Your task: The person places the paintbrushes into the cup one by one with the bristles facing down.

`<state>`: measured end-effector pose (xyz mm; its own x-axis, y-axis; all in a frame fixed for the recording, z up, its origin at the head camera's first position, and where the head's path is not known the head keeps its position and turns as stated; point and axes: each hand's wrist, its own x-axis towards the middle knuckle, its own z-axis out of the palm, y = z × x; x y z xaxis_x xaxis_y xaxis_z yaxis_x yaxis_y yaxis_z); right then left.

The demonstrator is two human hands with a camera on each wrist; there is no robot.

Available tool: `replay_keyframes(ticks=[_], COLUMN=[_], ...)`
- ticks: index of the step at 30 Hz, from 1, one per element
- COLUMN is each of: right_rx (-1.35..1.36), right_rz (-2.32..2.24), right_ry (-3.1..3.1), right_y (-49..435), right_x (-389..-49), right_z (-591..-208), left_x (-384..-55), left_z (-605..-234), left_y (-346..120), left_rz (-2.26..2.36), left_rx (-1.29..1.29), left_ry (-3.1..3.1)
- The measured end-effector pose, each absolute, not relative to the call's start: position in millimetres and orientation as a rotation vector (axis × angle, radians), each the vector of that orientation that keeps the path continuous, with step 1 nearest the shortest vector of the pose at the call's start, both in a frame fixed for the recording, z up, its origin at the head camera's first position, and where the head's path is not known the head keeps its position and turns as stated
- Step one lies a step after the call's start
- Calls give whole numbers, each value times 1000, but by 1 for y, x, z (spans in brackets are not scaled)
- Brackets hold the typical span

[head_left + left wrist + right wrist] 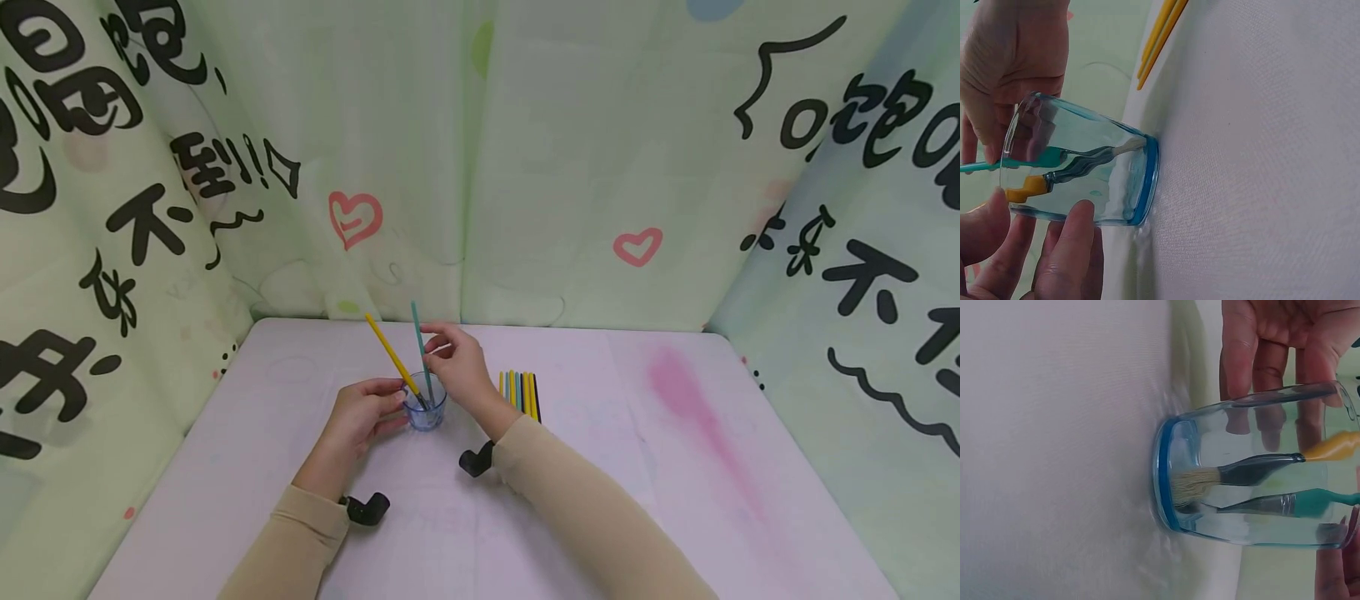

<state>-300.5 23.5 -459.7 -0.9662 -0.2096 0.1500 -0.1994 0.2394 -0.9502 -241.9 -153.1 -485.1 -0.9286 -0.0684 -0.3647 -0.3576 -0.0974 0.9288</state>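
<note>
A clear glass cup (425, 422) with a blue base stands upright on the table. My left hand (362, 412) holds it from the left side, thumb by the rim and fingers against the wall. Inside leans a yellow-handled paintbrush (386, 342), its pale bristles (1194, 486) down at the base in the right wrist view. Next to it is a teal-handled paintbrush (417, 323), also bristle end down in the cup. My right hand (461, 367) pinches the teal handle above the rim, from the right.
Right of the cup, partly behind my right forearm, several thin yellow, teal and dark sticks (519, 390) lie side by side on the white-pink table (600, 467). A pink stain (697, 417) marks the tabletop's right side. Pale curtains (540, 167) with black writing surround the table.
</note>
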Motion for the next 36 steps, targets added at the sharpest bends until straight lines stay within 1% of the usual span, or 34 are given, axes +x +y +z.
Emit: replay_keyframes(ticks=[12, 36], right_rx=[-467, -348], right_rz=[-1762, -1960], right_ry=[2450, 2312], right_y=[28, 57], right_x=[-296, -289], right_z=[-468, -469], left_x=[-241, -240], left_z=[-485, -485], left_y=[-155, -154], left_rz=[2132, 2137], left_rx=[-470, -453], left_ry=[1974, 1972])
